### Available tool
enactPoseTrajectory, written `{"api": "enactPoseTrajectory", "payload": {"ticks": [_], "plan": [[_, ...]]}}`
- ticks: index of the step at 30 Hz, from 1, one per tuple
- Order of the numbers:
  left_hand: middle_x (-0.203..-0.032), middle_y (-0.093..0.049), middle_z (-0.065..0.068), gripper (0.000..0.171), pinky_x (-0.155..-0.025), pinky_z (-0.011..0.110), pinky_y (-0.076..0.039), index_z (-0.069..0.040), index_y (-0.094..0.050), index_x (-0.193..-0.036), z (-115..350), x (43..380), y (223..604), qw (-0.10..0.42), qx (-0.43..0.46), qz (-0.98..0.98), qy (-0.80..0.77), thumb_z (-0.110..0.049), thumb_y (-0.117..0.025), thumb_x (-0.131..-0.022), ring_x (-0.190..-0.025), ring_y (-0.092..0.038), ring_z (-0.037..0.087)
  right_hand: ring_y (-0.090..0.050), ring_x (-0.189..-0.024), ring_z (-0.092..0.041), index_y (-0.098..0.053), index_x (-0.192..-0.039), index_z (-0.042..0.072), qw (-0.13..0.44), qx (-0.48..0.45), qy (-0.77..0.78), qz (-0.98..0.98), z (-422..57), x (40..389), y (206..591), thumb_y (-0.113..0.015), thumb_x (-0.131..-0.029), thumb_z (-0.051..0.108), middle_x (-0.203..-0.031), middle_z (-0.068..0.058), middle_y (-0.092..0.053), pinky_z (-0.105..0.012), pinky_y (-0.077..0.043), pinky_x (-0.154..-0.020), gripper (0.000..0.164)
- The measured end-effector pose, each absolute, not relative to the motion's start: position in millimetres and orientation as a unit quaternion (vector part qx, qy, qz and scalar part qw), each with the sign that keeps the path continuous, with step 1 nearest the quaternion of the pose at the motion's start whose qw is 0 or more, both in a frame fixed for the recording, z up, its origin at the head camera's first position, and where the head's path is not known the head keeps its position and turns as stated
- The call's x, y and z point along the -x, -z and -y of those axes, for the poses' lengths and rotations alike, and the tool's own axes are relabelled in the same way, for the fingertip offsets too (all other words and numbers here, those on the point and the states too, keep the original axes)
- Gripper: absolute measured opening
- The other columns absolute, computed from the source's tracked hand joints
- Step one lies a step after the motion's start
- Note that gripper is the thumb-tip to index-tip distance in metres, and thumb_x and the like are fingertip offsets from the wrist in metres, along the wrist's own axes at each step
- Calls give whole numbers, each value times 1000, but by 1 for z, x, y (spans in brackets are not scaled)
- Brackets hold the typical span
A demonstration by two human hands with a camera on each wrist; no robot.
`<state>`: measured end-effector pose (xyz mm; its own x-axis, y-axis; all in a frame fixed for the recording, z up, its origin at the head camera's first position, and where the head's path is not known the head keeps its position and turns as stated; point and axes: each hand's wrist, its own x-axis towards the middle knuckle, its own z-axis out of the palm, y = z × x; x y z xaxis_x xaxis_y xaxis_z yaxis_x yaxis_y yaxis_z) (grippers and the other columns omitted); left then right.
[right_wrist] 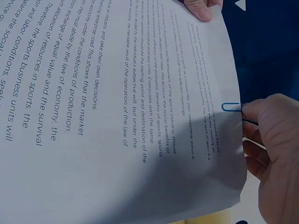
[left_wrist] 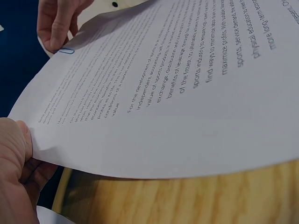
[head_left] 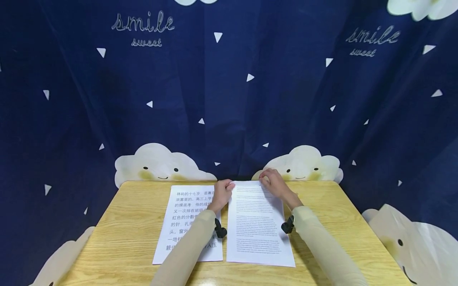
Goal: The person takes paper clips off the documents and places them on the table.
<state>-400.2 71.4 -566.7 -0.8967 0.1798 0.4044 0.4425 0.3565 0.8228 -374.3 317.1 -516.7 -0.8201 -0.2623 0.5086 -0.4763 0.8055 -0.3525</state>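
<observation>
A white sheet of paper (head_left: 254,226) printed with English text lies lengthwise on the table, its top edge lifted. My left hand (head_left: 222,194) pinches its top left corner, thumb on the printed face, as the left wrist view shows up close. At the same top edge, toward the right, my right hand (right_wrist: 278,144) pinches a blue paper clip (right_wrist: 230,107). The clip's rounded end overlaps the printed face, while its other end is at the fingertips. In the left wrist view the sheet bows upward between the hands.
Left of the sheet lies another page (head_left: 179,222) with large Chinese characters, partly covered by the left forearm. Both rest on a wooden table (head_left: 125,230). A small item (head_left: 296,194) is beside the right wrist. Behind the table hangs a dark blue curtain (head_left: 229,99).
</observation>
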Motion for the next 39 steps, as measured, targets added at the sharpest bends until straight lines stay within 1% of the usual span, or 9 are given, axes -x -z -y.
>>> {"api": "enactPoseTrajectory", "payload": {"ticks": [3,7,11,15,19,25,31,39], "plan": [[-63,-50,0,15,-61,24,-38,-2,-67,-78,-71,399,566,124,196,813,534,-4,-64,-93,-66,-49,16,-55,-98,-31,-67,-88,3,219,-203,-251,921,-317,374,517,-62,-92,4,-96,-12,-63,-46,-41,-91,6],[-61,-46,0,15,-60,24,-37,-1,-67,-79,-70,399,565,120,196,813,535,-4,-64,-93,-65,-49,15,-56,-90,-26,-65,-89,2,216,-203,-261,919,-316,374,519,-60,-93,2,-91,-10,-61,-43,-45,-83,6],[-64,-53,0,12,-62,24,-40,-3,-70,-82,-69,399,566,117,189,815,535,-5,-64,-93,-67,-51,15,-55,-85,-21,-63,-91,3,212,-197,-265,920,-315,374,520,-58,-94,3,-90,-8,-59,-39,-48,-76,5],[-68,-59,0,11,-63,24,-41,-4,-71,-84,-69,400,567,123,190,814,535,-5,-65,-93,-68,-52,15,-54,-84,-20,-62,-91,5,209,-193,-270,920,-314,374,521,-58,-94,4,-90,-7,-59,-38,-48,-76,6],[-67,-57,0,13,-62,24,-41,-6,-69,-81,-69,400,569,123,191,813,536,-5,-64,-93,-67,-52,14,-53,-81,-20,-62,-90,4,209,-189,-273,920,-313,373,521,-57,-95,4,-87,-7,-58,-38,-46,-75,7],[-67,-56,-1,13,-62,23,-40,-3,-70,-84,-67,398,569,111,190,813,540,-5,-62,-94,-68,-52,14,-53,-80,-20,-62,-91,4,205,-185,-272,922,-312,371,521,-56,-96,5,-86,-6,-58,-37,-46,-74,7],[-67,-56,-1,11,-60,23,-40,-1,-71,-84,-67,400,569,124,194,811,538,-3,-63,-93,-66,-51,13,-54,-80,-21,-61,-91,4,209,-185,-272,921,-312,371,521,-55,-96,5,-87,-7,-58,-38,-46,-74,8],[-67,-57,-2,13,-61,23,-41,-6,-69,-80,-67,402,568,132,192,810,539,-3,-65,-92,-67,-52,13,-53,-80,-22,-62,-92,2,223,-186,-280,915,-313,372,518,-55,-95,2,-88,-9,-59,-38,-45,-74,8]]}}
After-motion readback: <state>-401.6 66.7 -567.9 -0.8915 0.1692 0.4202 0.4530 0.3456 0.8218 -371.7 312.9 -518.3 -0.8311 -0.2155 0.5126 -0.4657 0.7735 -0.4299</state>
